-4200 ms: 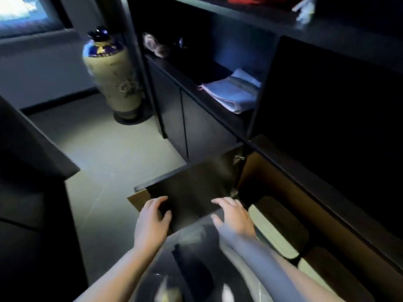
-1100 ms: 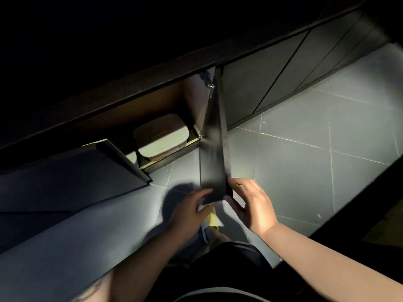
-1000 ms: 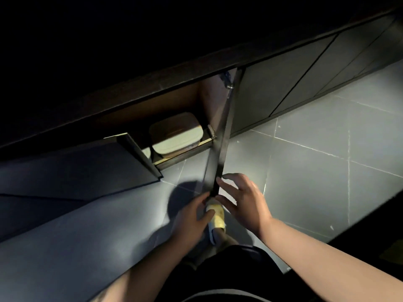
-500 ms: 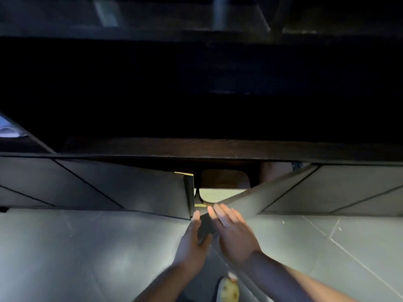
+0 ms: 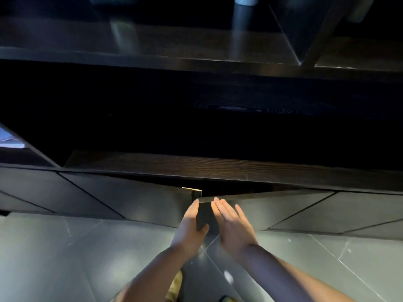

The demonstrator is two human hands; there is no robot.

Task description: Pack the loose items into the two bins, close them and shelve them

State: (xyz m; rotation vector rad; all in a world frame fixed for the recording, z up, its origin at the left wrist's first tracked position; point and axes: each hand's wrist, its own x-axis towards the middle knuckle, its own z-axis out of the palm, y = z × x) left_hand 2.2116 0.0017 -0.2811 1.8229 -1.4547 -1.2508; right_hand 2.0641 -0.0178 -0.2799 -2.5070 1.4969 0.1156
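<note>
Both my hands flat-fingered, holding nothing: left hand [image 5: 189, 223] and right hand [image 5: 231, 224] press the cabinet doors [image 5: 261, 209] at 12 o'clock to close them.

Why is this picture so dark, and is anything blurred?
Head view: the light falls mostly on the grey tiled floor and both hands, left hand and right hand; the dark wooden cabinet's recess is near black; shelf lines bow from the wide lens; the forearms look slightly soft.
</note>
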